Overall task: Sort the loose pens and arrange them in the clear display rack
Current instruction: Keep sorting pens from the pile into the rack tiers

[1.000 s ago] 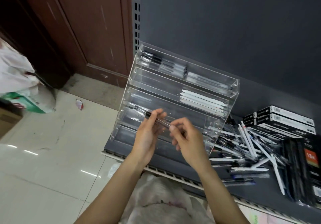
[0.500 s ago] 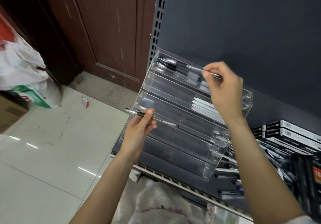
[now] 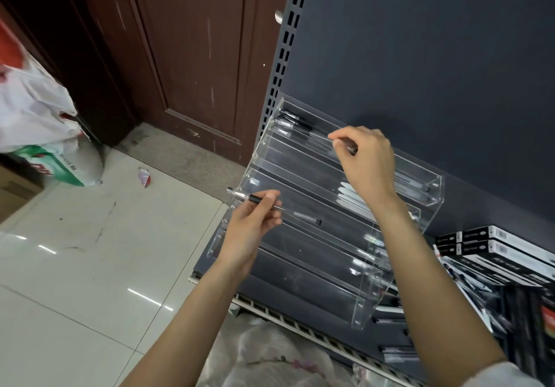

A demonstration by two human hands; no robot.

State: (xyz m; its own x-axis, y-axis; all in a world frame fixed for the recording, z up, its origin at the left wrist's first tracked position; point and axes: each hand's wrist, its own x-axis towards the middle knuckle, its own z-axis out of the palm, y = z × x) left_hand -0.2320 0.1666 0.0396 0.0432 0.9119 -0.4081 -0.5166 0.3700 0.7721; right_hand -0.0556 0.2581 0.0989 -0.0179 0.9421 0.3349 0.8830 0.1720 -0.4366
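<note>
My left hand point(image 3: 252, 230) pinches a clear pen point(image 3: 271, 205) before the rack's point(image 3: 369, 305) left edge. My right hand point(image 3: 365, 161) pinches another pen point(image 3: 352, 148) over the top tier. Rack stands on the shelf point(image 3: 300, 290).

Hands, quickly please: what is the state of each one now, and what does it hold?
Left hand: closed, grip on a clear pen with black grip section.
Right hand: closed, pinching a thin clear pen over the clear acrylic display rack, top tier.
</note>
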